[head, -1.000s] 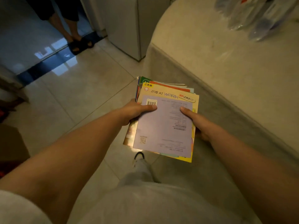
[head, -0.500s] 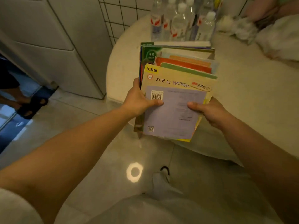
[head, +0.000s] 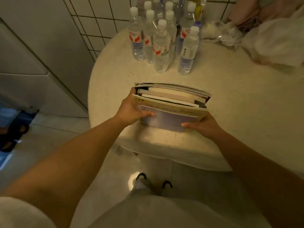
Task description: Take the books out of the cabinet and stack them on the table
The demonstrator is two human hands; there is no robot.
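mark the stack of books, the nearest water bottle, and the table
stack of books [head: 169, 119]: head view, lilac back cover facing the camera.
nearest water bottle [head: 187, 51]: head view, label on its body.
table [head: 238, 99]: head view, bare top right of the books.

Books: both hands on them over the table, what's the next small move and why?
Probably lower the books flat onto the table and let go. The left hand and right hand grip the pile at its sides, tilted on edge over the near rim, short of the bottles.
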